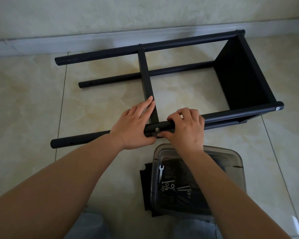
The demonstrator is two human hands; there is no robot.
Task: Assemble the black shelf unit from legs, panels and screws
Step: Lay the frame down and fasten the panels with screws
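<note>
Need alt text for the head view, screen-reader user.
Both hands work at a screw in the near leg of a black shelf frame lying on tiled floor: left hand steadies the middle panel, right hand grips the leg.

Matt black legs [145, 45], glossy tiled floor [33, 104], clear plastic tub [238, 171], shiny metal screws [167, 186].

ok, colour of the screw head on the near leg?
Silver screw head, bright against the black near leg; head view only.
</note>
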